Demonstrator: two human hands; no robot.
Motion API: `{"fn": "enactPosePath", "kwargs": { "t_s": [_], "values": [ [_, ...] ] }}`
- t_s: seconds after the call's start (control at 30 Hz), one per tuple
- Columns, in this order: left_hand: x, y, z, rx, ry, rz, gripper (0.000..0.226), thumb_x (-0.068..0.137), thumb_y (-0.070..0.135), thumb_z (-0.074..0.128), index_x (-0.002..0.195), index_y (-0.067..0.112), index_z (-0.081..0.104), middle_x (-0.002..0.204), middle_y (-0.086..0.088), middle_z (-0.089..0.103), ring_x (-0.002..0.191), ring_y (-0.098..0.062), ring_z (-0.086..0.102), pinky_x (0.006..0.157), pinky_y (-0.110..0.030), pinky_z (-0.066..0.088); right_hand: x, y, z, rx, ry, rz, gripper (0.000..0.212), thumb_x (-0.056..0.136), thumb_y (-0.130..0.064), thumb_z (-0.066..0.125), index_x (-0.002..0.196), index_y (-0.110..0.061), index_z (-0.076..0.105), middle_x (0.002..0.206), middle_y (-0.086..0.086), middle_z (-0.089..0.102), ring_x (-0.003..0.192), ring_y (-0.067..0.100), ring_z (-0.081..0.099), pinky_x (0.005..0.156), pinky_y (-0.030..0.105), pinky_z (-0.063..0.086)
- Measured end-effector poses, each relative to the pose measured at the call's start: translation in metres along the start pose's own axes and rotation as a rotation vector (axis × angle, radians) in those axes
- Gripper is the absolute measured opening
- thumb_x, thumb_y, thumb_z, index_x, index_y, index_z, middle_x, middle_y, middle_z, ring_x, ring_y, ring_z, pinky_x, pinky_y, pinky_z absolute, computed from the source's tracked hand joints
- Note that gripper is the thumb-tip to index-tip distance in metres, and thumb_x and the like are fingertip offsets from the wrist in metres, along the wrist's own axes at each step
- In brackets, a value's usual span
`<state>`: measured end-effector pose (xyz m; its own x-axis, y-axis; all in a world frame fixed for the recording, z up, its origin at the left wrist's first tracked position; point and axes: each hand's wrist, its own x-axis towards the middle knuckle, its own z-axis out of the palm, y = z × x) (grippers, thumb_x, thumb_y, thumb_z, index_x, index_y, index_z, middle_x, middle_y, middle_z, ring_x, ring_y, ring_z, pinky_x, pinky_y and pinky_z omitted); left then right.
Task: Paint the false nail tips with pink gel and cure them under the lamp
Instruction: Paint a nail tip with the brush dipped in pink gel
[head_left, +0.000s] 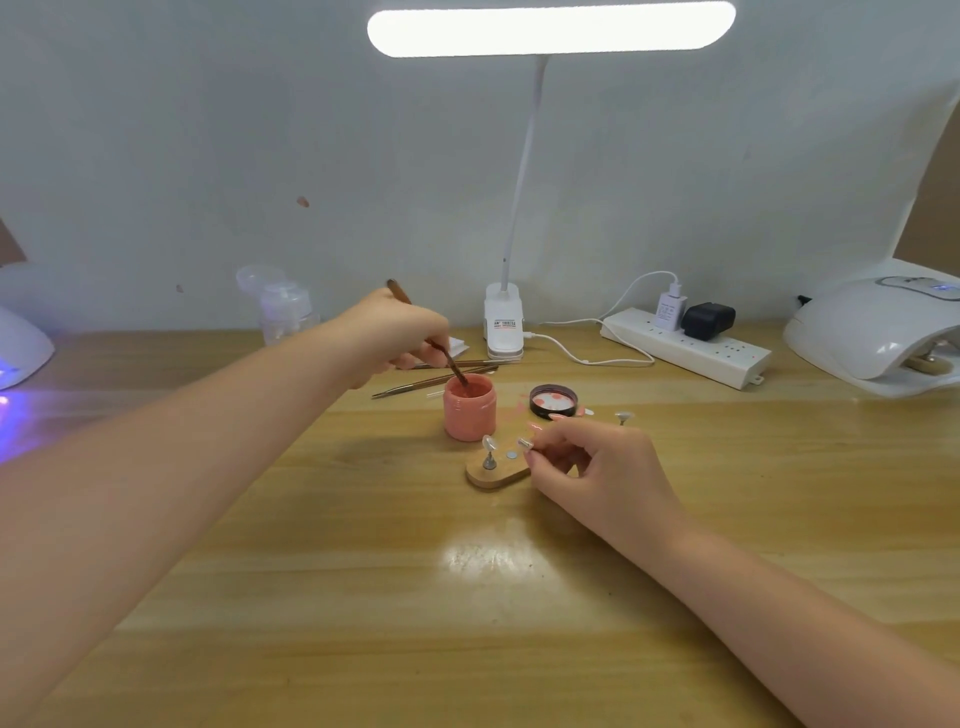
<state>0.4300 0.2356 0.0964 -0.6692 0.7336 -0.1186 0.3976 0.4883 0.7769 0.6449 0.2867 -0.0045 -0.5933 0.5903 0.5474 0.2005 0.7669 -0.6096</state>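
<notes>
My left hand (400, 332) grips a thin brown brush (441, 353) whose tip dips into the open pink gel jar (469, 410) at the table's middle. The jar's black lid (553, 401) lies to its right, inside up. In front of the jar sits a small wooden stand (496, 475) with one clear nail tip (489, 443) upright on a metal peg. My right hand (587, 462) rests on the stand's right end and pinches a second nail tip (524, 443) on its holder. Another tip on a peg (623, 417) stands behind my right hand.
A white curing lamp (878, 332) sits at the far right; another lamp (21, 343) glows violet at the far left. A clip-on desk lamp (503, 327), a power strip (685, 348), a clear bottle (283, 312) and spare tools (436, 382) line the back.
</notes>
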Motion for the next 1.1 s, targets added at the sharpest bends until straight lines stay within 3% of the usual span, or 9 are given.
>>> {"fn": "enactPosePath", "kwargs": {
  "t_s": [0.13, 0.3, 0.9, 1.0, 1.1],
  "values": [
    [0.0, -0.017, -0.012, -0.226, -0.031, -0.118, 0.009, 0.083, 0.019, 0.058, 0.086, 0.015, 0.066, 0.054, 0.008, 0.065, 0.041, -0.007, 0.04, 0.046, -0.02, 0.027, 0.0, 0.002, 0.001, 0.018, 0.012, 0.008, 0.005, 0.078, -0.01, 0.074, 0.08, -0.015, 0.074, 0.065, -0.013, 0.064, 0.058, 0.001, 0.055, 0.057, 0.008, 0.036],
    [-0.003, -0.039, -0.021, -0.381, -0.06, -0.219, 0.012, 0.084, 0.019, 0.052, 0.076, 0.017, 0.061, 0.052, 0.008, 0.062, 0.04, -0.008, 0.039, 0.05, -0.022, 0.026, 0.0, 0.005, 0.002, 0.041, 0.022, 0.004, 0.006, 0.078, -0.01, 0.075, 0.08, -0.016, 0.075, 0.063, -0.018, 0.062, 0.059, 0.0, 0.056, 0.057, 0.007, 0.036],
    [-0.008, -0.057, -0.017, -0.571, -0.065, -0.198, 0.016, 0.086, 0.018, 0.053, 0.072, 0.019, 0.062, 0.056, 0.008, 0.065, 0.052, -0.009, 0.046, 0.053, -0.023, 0.03, 0.0, 0.009, 0.002, 0.045, 0.032, -0.013, 0.009, 0.078, -0.012, 0.075, 0.081, -0.02, 0.074, 0.065, -0.018, 0.064, 0.062, 0.0, 0.057, 0.058, 0.006, 0.037],
    [-0.012, -0.06, -0.014, -0.576, -0.004, -0.193, 0.015, 0.087, 0.017, 0.052, 0.074, 0.018, 0.061, 0.052, 0.008, 0.063, 0.053, -0.01, 0.044, 0.052, -0.023, 0.029, 0.0, 0.008, 0.002, 0.043, 0.036, -0.019, 0.009, 0.078, -0.01, 0.075, 0.082, -0.019, 0.075, 0.066, -0.02, 0.064, 0.063, -0.002, 0.058, 0.058, 0.006, 0.038],
    [-0.018, -0.064, -0.013, -0.764, 0.147, -0.136, 0.012, 0.085, 0.015, 0.055, 0.075, 0.017, 0.061, 0.052, 0.006, 0.063, 0.05, -0.009, 0.044, 0.051, -0.021, 0.03, 0.001, 0.008, 0.001, 0.041, 0.049, -0.019, 0.008, 0.078, -0.01, 0.076, 0.081, -0.018, 0.076, 0.066, -0.02, 0.064, 0.063, -0.004, 0.058, 0.058, 0.006, 0.038]
  ]
}}
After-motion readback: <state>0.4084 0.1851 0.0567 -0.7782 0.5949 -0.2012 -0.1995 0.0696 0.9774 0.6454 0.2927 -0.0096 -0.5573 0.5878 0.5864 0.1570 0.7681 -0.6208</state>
